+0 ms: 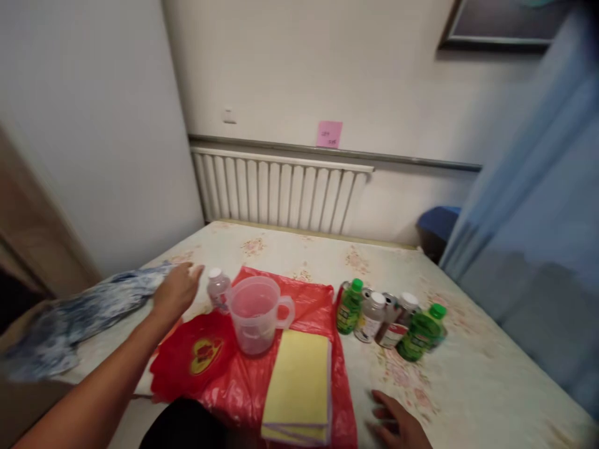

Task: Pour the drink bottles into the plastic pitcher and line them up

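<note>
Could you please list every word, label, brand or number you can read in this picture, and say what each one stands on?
No text can be read with certainty.
Pink sticky note on the wall: handwritten marks, too small and blurred.
Red plastic bag with a yellow emblem: print blurred.
Green-capped green bottles: yellow labels, unreadable.
Small white-capped clear bottle by the left hand: no legible label.
Cans beside the bottles: labels blurred.

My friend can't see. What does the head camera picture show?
A left hand reaches toward a small white-capped bottle beside a clear jug on red plastic bags. The right hand rests flat on the flowered table, near a yellow pad.
</note>
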`<state>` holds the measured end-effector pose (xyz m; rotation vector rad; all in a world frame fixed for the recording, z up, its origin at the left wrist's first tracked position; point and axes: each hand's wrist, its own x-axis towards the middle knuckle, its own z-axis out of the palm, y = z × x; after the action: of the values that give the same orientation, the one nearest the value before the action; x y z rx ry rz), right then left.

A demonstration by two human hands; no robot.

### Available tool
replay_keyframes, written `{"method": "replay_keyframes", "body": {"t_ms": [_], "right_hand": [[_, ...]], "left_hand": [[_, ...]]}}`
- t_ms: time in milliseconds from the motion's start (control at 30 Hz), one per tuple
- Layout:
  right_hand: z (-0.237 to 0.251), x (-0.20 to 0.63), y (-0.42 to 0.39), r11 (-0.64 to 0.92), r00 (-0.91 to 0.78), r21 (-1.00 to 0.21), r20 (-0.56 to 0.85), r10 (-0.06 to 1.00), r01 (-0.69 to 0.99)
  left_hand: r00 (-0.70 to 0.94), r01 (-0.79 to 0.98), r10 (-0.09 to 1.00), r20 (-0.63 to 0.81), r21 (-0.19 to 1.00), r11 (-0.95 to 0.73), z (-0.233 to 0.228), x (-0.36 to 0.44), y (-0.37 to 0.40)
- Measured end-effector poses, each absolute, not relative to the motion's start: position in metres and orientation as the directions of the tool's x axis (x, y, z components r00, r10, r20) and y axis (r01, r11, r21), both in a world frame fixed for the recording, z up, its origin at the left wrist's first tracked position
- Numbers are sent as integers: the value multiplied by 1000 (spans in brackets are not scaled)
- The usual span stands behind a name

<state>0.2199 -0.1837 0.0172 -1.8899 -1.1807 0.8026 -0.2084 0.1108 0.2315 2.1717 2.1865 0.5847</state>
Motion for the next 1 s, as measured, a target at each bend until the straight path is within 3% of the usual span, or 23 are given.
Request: {"method": "replay_keyframes", "body": {"t_ms": [67, 167, 300, 400, 533, 733, 1000], "right_hand": [[15, 234, -185, -263, 467, -885, -59, 882, 385], [12, 262, -186, -257, 636, -911, 9, 771, 324], [17, 300, -179, -263, 827, -915, 120, 550, 307], [26, 321, -162, -259, 867, -890, 238, 437, 374], [32, 342, -130, -261, 864, -867, 302, 402, 425], [29, 351, -98, -341, 872, -826, 322, 368, 449], [36, 339, -109, -392, 877, -800, 322, 358, 454]], "left_hand": [[-64, 950, 937, 343, 309, -48, 236, -198, 88], [-158, 841, 863, 479, 524, -136, 231, -177, 49], [-75, 640, 911, 406, 720, -269, 202, -142, -1], [87, 617, 937, 337, 720, -316, 174, -116, -27], [256, 481, 927, 275, 795, -369, 141, -86, -48], [275, 446, 937, 216, 834, -323, 115, -69, -61], [336, 417, 915, 221, 837, -355, 118, -59, -65]]}}
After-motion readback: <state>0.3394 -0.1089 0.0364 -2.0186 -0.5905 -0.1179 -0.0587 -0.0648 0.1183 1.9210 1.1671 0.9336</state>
